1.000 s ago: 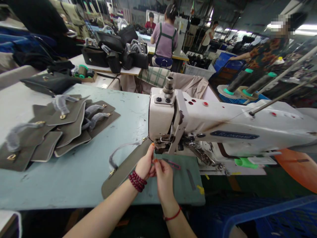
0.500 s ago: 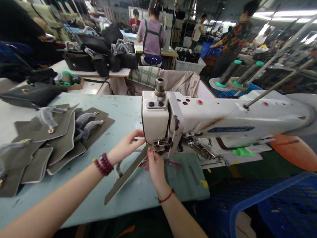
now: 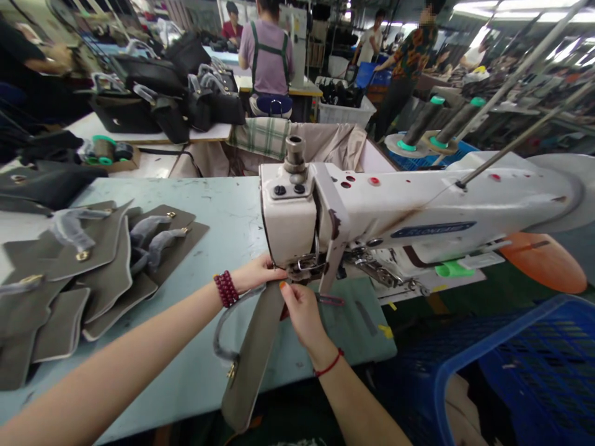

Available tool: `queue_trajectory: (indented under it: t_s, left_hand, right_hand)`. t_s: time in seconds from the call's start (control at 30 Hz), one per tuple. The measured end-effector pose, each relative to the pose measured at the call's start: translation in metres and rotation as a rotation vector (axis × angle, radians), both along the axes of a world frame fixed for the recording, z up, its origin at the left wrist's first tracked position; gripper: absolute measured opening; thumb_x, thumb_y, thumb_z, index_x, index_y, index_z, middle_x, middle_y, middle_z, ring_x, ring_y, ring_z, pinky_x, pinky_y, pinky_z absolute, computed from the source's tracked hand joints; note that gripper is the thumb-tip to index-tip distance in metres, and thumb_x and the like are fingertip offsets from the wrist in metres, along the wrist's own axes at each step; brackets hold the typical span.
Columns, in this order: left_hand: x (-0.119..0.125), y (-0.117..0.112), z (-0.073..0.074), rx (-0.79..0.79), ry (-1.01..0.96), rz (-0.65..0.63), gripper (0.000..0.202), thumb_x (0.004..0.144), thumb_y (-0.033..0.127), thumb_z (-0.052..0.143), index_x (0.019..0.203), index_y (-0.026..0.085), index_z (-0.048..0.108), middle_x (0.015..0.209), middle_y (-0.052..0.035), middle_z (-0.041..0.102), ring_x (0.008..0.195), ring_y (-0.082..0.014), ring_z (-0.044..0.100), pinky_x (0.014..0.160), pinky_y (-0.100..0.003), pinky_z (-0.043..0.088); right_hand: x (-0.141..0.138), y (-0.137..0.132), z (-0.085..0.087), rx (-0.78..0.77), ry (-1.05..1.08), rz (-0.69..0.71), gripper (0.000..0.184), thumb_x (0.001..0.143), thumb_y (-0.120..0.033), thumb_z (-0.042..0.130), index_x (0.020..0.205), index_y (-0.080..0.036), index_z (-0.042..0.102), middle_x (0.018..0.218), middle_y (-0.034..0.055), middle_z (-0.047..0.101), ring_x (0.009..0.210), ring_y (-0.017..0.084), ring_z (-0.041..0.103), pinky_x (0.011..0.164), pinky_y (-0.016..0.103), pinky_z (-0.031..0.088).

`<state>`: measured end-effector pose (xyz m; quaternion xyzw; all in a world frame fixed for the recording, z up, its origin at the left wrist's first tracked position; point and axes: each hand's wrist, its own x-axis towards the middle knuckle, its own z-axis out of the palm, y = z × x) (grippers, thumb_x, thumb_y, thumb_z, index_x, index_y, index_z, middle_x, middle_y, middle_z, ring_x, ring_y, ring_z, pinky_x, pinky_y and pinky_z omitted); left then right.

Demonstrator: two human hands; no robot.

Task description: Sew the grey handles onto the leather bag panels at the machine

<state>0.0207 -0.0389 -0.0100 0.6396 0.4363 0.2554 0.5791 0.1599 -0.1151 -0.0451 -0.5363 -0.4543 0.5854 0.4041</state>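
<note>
In the head view, the work in hand is a gray panel with a plastic-wrapped handle. Its upper end is under the head of the sewing machine, and its lower end hangs past the near edge of the table.

The left hand is at the panel's upper end, just beside the machine's head; its fingertips are partly hidden, so I cannot tell whether they pinch or only press. The right hand, nearer the wearer and just below the machine's head, appears to grasp the panel's edge between thumb and curled fingers.

This piece looks partway through, since it is at the machine with both hands on it. How much is stitched, and what remains, is too small or hidden to tell. Left of the machine lies a pile of similar panels, handles attached to several; whether these are finished or waiting is unclear.
</note>
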Motion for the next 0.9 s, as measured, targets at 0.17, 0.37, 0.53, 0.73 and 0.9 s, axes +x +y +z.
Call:
queue_trajectory:
  t_s: [0.17, 0.37, 0.53, 0.73, 0.9]
  left_hand:
    - [0.006, -0.021, -0.017, -0.022, -0.087, 0.117, 0.037, 0.078, 0.044, 0.063, 0.102, 0.015, 0.068, 0.102, -0.0046, 0.072, 0.095, -0.0233, 0.064, 0.085, -0.033, 0.052]
    - [0.012, -0.042, -0.017, 0.076, 0.051, 0.288, 0.039, 0.081, 0.047, 0.06, 0.103, 0.015, 0.067, 0.099, -0.0045, 0.071, 0.09, -0.0232, 0.064, 0.08, -0.032, 0.051]
    - [0.001, -0.039, -0.018, 0.129, 0.074, 0.264, 0.036, 0.08, 0.046, 0.06, 0.099, 0.016, 0.068, 0.097, -0.0055, 0.07, 0.094, -0.0244, 0.062, 0.085, -0.035, 0.049]
    - [-0.016, -0.049, -0.024, -0.036, 0.014, 0.466, 0.049, 0.081, 0.043, 0.057, 0.125, 0.023, 0.058, 0.131, -0.0083, 0.057, 0.115, -0.028, 0.054, 0.092, -0.039, 0.046]
    - [-0.018, -0.091, -0.039, -0.181, -0.148, 0.62, 0.06, 0.085, 0.043, 0.051, 0.14, 0.022, 0.037, 0.14, -0.0097, 0.049, 0.123, -0.0263, 0.051, 0.099, -0.039, 0.043]
  right_hand:
    - [0.022, 0.003, 0.001, 0.059, -0.023, 0.085, 0.041, 0.084, -0.048, 0.051, 0.059, -0.017, 0.044, 0.054, -0.0035, 0.039, 0.05, 0.008, 0.037, 0.045, 0.018, 0.03]
    - [0.044, 0.004, 0.005, 0.067, -0.075, 0.218, 0.041, 0.085, -0.05, 0.05, 0.062, -0.016, 0.044, 0.06, -0.0027, 0.035, 0.057, 0.009, 0.032, 0.049, 0.02, 0.025]
    - [0.047, -0.005, 0.005, 0.087, -0.125, 0.213, 0.044, 0.087, -0.051, 0.048, 0.061, -0.017, 0.038, 0.061, -0.0029, 0.032, 0.058, 0.009, 0.032, 0.051, 0.021, 0.024]
    - [0.046, -0.011, 0.004, 0.138, -0.172, 0.193, 0.045, 0.089, -0.05, 0.047, 0.06, -0.018, 0.033, 0.06, -0.004, 0.028, 0.057, 0.009, 0.028, 0.051, 0.022, 0.021]
    - [0.049, -0.026, 0.002, 0.131, -0.194, 0.195, 0.046, 0.09, -0.051, 0.045, 0.06, -0.018, 0.031, 0.059, -0.0044, 0.026, 0.057, 0.009, 0.026, 0.051, 0.023, 0.02]
